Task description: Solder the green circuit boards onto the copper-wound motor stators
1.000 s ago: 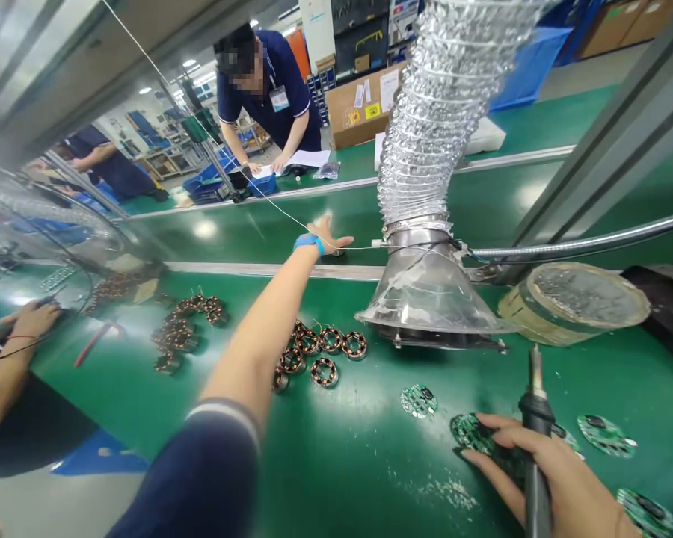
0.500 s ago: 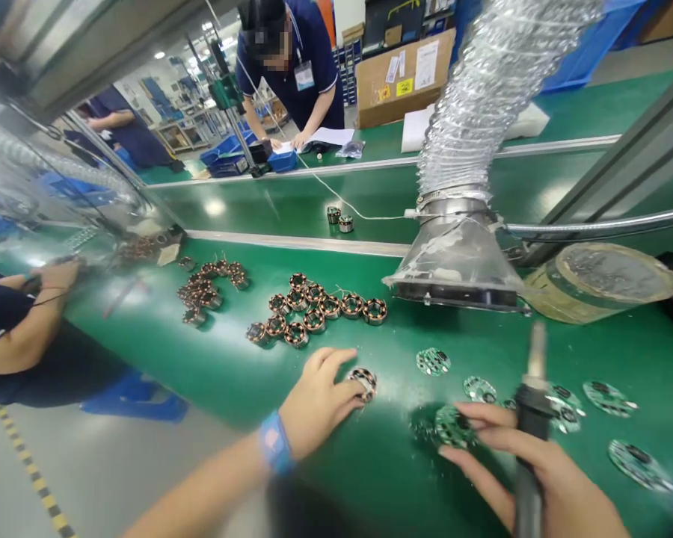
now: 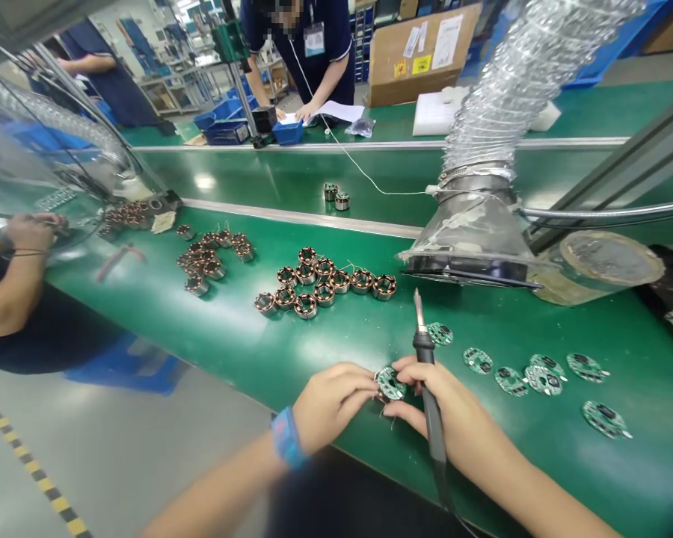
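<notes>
My left hand (image 3: 328, 403) and my right hand (image 3: 452, 418) meet at the near edge of the green bench (image 3: 269, 344). Between their fingertips sits a small round green circuit board (image 3: 391, 383), seemingly on top of a copper-wound coil that is mostly hidden. My left fingers pinch it from the left. My right hand also grips a soldering iron (image 3: 426, 373) whose tip points up and away. A blue wrist strap (image 3: 285, 437) is on my left wrist.
Copper-wound coils (image 3: 325, 284) lie clustered mid-bench, more coils (image 3: 210, 258) further left. Several loose round circuit boards (image 3: 538, 373) lie to the right. A fume hood (image 3: 471, 246) on a foil hose hangs over the bench. A co-worker's arm (image 3: 11, 276) is at left; another person stands across the conveyor.
My left hand came back from the far conveyor, picked up a coil, and brought it to the near edge. My right hand brought a circuit board onto it, and the iron now stands upright.
</notes>
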Demonstrator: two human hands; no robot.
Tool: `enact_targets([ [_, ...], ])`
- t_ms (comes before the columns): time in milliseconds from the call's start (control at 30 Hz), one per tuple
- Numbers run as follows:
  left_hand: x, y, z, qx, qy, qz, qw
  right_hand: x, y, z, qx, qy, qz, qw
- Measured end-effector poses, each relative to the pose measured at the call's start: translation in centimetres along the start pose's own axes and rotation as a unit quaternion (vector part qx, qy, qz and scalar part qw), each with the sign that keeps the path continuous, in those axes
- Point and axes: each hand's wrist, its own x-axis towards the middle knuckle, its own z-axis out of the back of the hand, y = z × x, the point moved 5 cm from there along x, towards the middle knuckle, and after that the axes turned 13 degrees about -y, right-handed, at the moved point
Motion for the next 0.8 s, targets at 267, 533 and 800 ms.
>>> enact_targets([
  [267, 0.0, 0.5, -0.3, -0.006, -0.113, 0.168, 0.979, -0.8, 0.0, -0.1, 0.013, -0.013, -0.021, 1.000],
  [533, 0.1, -0.6, 0.2, 0.070, -0.002, -0.051, 0.996, -0.6, 0.2, -0.2, 0.004, -0.030, -0.032, 0.999],
  [800, 1.2, 1.3, -0.5, -0.112, 0.050, 0.230, 0.965, -2.4, 0.5, 3.3, -0.027, -0.029, -0.054, 0.998],
])
